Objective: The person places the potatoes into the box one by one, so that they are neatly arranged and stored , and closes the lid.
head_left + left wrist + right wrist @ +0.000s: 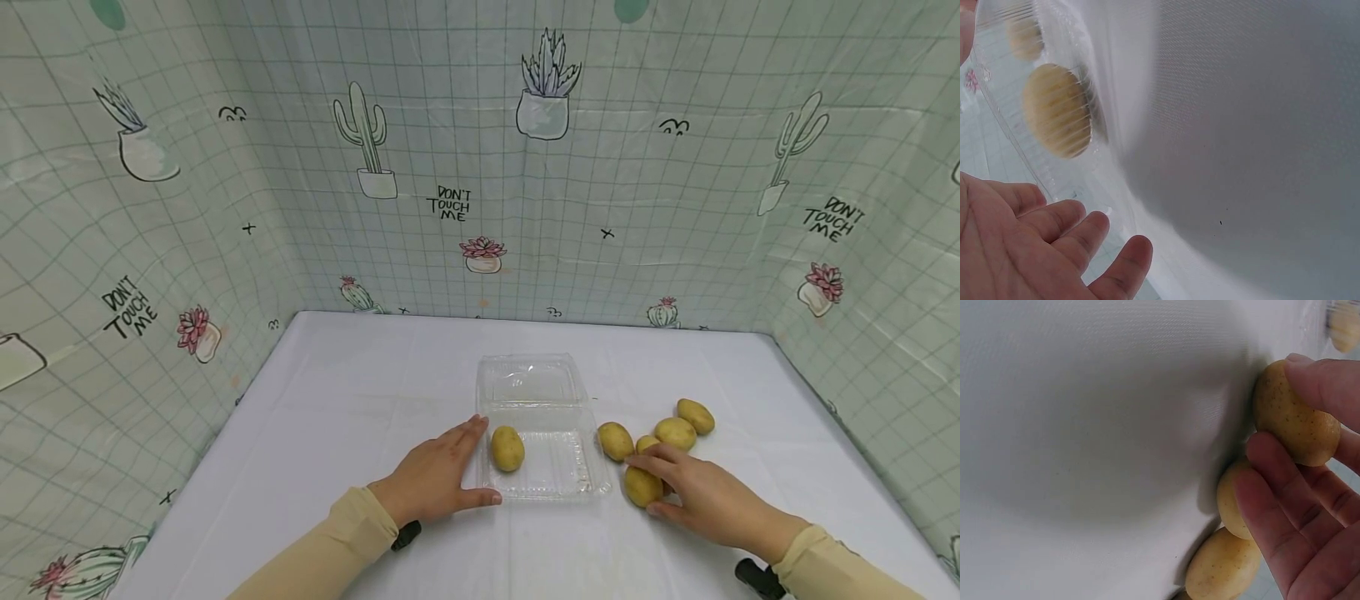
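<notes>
A clear plastic clamshell box (pixel 551 471) lies on the table with its lid (pixel 528 381) folded back, away from me. One yellow potato (pixel 507 449) sits in its left part. My left hand (pixel 431 475) rests at the box's left edge, thumb near the front corner; in the left wrist view its fingers (pixel 1079 240) are spread and relaxed beside the clear wall. To the right of the box, my right hand (pixel 712 497) holds another potato (pixel 641 488) between thumb and fingers. The right wrist view shows the thumb across the held potato (pixel 1294 415).
More loose potatoes lie near the right hand: one by the box's right edge (pixel 615 442), a partly hidden one (pixel 648 443) behind the fingers, and two farther right (pixel 675 434). A white cloth (pixel 375 375) covers the table; a patterned curtain (pixel 420 133) stands behind it.
</notes>
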`<action>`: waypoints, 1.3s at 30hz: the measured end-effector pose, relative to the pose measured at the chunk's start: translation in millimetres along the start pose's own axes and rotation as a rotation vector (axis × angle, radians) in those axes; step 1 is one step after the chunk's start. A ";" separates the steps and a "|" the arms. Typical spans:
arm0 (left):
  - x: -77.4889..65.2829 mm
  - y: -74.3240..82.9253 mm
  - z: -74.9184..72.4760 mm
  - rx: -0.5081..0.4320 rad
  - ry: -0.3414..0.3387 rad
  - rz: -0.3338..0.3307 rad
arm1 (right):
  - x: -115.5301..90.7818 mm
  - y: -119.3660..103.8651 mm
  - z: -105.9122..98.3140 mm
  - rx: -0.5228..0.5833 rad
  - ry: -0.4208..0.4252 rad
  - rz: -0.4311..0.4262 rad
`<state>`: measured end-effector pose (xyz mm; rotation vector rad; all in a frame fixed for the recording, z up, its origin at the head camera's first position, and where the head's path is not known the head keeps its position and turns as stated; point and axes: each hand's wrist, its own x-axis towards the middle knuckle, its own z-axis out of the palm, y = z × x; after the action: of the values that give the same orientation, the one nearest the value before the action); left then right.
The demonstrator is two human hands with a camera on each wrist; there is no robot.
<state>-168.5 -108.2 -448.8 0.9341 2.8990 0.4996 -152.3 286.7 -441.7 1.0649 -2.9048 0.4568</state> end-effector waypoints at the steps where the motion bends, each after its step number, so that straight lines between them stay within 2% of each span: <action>1: -0.1 0.1 -0.1 0.000 0.000 -0.001 | 0.1 0.0 0.2 -0.001 -0.002 0.002; 8: 0.9 -0.1 -0.6 -0.002 0.004 0.001 | 2.0 -0.8 0.4 -0.049 -0.026 0.019; 12: 1.2 0.2 -0.6 0.004 0.004 -0.001 | 1.8 -0.6 0.3 -0.034 -0.039 0.014; 21: 1.4 -0.4 -0.2 0.011 0.008 0.002 | 0.4 -1.0 2.4 -0.055 -0.011 -0.042; 39: 1.6 -1.5 1.5 0.015 0.013 0.001 | -1.3 0.3 4.2 -0.047 0.002 -0.028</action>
<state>-170.4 -108.0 -450.6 0.9374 2.9179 0.4866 -151.1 286.5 -445.9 1.0964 -2.8791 0.3867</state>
